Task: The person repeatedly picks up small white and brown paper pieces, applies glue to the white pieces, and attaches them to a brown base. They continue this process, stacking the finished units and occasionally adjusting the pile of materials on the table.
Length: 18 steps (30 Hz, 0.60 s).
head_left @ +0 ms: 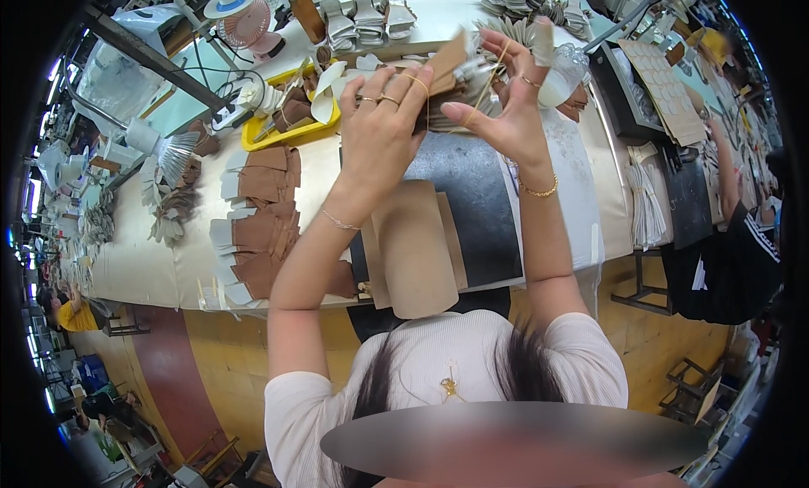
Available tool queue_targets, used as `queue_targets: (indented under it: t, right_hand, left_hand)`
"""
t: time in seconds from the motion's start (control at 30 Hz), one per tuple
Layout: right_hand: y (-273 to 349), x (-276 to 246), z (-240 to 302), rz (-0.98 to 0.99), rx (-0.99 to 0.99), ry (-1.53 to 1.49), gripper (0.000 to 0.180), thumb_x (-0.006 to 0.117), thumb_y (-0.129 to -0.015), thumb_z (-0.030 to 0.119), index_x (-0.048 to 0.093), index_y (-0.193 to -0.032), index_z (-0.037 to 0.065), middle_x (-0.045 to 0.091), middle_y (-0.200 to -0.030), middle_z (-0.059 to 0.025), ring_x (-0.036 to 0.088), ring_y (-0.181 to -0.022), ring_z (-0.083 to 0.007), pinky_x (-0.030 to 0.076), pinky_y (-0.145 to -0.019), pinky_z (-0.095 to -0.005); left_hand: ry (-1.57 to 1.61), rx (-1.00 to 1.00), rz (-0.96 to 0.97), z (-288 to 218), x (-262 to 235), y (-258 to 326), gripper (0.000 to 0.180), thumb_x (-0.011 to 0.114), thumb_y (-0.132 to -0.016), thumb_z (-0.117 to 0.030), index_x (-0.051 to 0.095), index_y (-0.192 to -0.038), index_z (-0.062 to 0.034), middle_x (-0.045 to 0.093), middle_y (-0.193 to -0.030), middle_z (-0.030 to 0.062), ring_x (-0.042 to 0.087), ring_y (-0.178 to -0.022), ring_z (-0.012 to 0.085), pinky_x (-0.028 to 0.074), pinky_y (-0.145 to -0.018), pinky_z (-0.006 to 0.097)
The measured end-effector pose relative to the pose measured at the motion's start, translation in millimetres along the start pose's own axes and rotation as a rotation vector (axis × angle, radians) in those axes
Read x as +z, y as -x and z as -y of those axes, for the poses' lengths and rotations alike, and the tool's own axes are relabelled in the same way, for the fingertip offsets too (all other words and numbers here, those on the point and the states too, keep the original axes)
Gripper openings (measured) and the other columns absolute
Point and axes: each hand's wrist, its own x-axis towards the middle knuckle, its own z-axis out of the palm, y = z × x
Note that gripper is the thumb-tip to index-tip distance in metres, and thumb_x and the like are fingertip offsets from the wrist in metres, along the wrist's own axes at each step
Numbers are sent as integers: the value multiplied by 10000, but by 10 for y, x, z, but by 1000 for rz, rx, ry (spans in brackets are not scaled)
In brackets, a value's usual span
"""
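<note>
Brown die-cut leather pieces (261,227) fan out at left as we clamp a thick bundle of brown cut pieces (447,88) in our left hand (383,126) above the table while our right hand (506,100), fingers hooked, stretches a thin yellow rubber band (484,88) that should go on squarely.

Workshop, long worktable (152,260) strewn with cut brown leather pieces (265,235), yellow parts tray (291,134), co-workers nearby

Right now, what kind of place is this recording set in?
Probably a factory or workshop for hand assembly: a long worktable covered with rows of cut brown pieces, a yellow tray of parts, and another person working nearby.
</note>
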Motion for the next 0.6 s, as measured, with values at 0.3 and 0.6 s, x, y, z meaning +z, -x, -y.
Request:
queue_targets:
  t: [0.3, 0.6]
  right_hand:
    - [-328, -179, 23, 397, 180, -388, 951, 725, -788, 173, 95, -1501, 192, 523, -1282, -167, 512, -1158, -241, 432, -945, -352]
    - [-40, -173, -441, 267, 688, -1077, 685, 454, -974, 383, 113, -1493, 92, 469, -1360, -152, 497, -1220, -226, 416, -1005, -353]
  left_hand:
    - [-173, 447, 105, 209, -175, -4, 456, 563, -807, -151, 537, -1261, -190, 509, -1332, -7, 431, -1254, 190, 290, -1067, 398]
    - [555, 39, 81, 162, -188, 36, 622, 764, -668, -149, 532, -1242, -96, 545, -1240, 103, 505, -1132, 274, 381, -971, 388]
